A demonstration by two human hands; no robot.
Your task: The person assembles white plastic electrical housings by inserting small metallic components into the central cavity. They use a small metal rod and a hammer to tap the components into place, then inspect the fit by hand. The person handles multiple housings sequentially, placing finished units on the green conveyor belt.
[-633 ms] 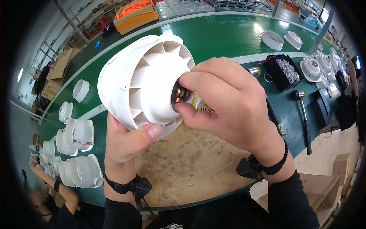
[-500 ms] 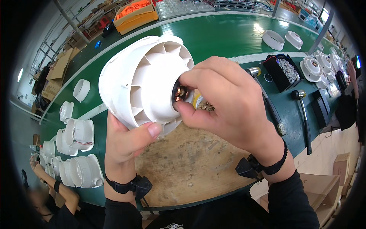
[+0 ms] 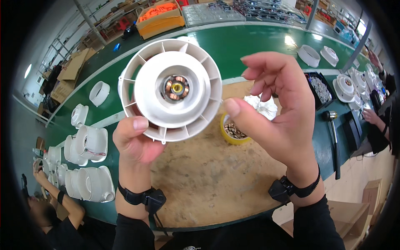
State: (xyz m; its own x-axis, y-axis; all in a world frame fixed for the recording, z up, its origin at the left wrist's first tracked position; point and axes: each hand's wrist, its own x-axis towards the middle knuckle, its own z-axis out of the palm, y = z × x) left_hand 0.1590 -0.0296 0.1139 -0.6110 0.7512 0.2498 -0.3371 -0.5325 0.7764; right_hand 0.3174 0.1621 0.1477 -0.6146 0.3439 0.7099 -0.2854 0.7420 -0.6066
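My left hand [image 3: 134, 139] holds a round white plastic fan housing [image 3: 170, 88] by its lower rim, face toward me. Radial vanes ring it, and a small motor with copper windings and a brass centre [image 3: 175, 88] sits in its hub. My right hand [image 3: 278, 114] hovers just right of the housing, fingers spread, thumb pointing at the rim, holding nothing. Behind the hands a yellow tub of small metal parts [image 3: 233, 131] rests on a worn brown mat [image 3: 208, 183].
A green conveyor table [image 3: 258, 46] curves across the back. White fan housings [image 3: 89, 160] crowd the left edge. A hammer [image 3: 333, 137] and a black tray of screws [image 3: 320, 88] lie right. Other people's hands show at far left and far right. An orange-filled box [image 3: 160, 16] stands behind.
My right hand has let go of the hub and pulled back to the right, uncovering the motor centre. The housing now faces me more squarely.
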